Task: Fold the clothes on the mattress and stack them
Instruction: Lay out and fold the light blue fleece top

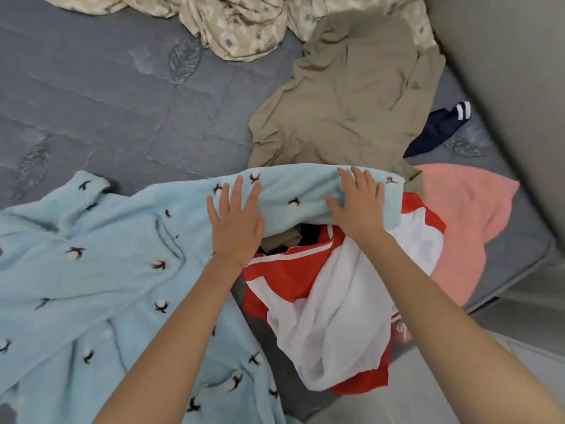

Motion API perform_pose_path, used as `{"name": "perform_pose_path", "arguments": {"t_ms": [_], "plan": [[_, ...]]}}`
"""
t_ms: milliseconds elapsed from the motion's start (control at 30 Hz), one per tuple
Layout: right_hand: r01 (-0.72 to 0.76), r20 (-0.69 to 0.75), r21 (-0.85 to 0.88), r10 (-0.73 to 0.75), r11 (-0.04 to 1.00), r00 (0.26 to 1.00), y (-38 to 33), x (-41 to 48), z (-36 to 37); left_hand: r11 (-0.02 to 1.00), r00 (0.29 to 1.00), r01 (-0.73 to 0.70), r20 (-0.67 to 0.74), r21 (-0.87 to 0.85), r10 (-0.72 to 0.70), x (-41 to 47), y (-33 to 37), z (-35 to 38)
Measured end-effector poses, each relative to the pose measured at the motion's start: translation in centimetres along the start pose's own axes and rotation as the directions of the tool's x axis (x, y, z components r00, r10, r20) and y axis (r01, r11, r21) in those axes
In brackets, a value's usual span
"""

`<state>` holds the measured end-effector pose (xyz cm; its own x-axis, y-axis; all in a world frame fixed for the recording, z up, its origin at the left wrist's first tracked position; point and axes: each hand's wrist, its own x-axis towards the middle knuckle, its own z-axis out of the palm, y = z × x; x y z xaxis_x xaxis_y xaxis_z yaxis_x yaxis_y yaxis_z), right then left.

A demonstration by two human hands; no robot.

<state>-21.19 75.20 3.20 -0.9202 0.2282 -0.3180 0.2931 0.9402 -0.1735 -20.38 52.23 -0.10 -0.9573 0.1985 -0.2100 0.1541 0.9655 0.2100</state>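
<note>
Mattress (107, 102): grey, quilted with leaf stitching, fills upper left and centre of frame.

Blue top (76, 270): fleecy, pale blue with a small dark-and-white print. Spread over lower left. One sleeve runs right across mid-frame, ending just right of centre.

Olive garment (345, 96): crumpled, upper right of centre. Its lower edge goes under the blue sleeve.

Sheet (238, 26): beige, patterned, bunched along the top edge, touching the olive garment.

Red-and-white garment (336, 301): heaped at lower centre-right, partly under the sleeve end and hanging over the mattress edge.

Pink cloth (467, 224): right of frame, beside the red-and-white garment, partly under it.

Left hand (235, 221): grip released. Fingers straight and spread, palm flat on the blue top where the sleeve meets the body. Holds nothing.

Right hand (357, 203): grip released. Fingers spread and pressed flat on the sleeve near its end, above the red-and-white heap. No pinch or curl round the cloth is visible.

Navy piece (437, 130): dark with white stripes at one end. It shows from under the olive garment's right edge, in the upper right of frame.
</note>
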Motion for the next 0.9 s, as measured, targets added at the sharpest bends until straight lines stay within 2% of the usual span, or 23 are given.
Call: {"name": "perform_pose_path", "arguments": {"t_ms": [200,267,367,533,600,733,900], "plan": [[-0.035,-0.117,-0.119,0.021,0.992,0.993,3.3,0.8,-0.5,0.999,0.999,-0.048,-0.013,0.012,0.049,1.7,3.5,0.4],[-0.123,-0.120,-0.085,0.112,0.989,0.986,4.5,1.2,-0.7,0.999,0.999,-0.050,-0.003,0.014,0.050,2.0,4.1,0.5],[-0.260,-0.049,0.026,0.261,0.965,0.964,5.8,1.4,-0.9,0.997,0.998,-0.061,-0.006,0.045,0.061,2.2,4.7,0.4],[-0.113,-0.140,0.105,0.127,0.988,0.982,5.1,1.0,-1.0,0.989,0.994,-0.113,0.001,0.099,0.114,1.7,4.7,0.1],[-0.156,-0.133,0.166,0.179,0.974,0.975,5.1,1.1,-0.9,0.990,0.994,-0.111,0.005,0.090,0.111,1.4,4.1,-0.1],[-0.273,-0.004,0.347,0.292,0.897,0.956,5.5,1.5,-1.0,0.988,0.994,-0.110,0.010,0.108,0.109,0.3,2.1,-0.9],[-0.175,-0.119,0.345,0.228,0.922,0.966,2.7,0.2,-1.1,0.998,0.998,-0.059,0.014,0.038,0.059,-1.8,-1.2,-1.5]]}}
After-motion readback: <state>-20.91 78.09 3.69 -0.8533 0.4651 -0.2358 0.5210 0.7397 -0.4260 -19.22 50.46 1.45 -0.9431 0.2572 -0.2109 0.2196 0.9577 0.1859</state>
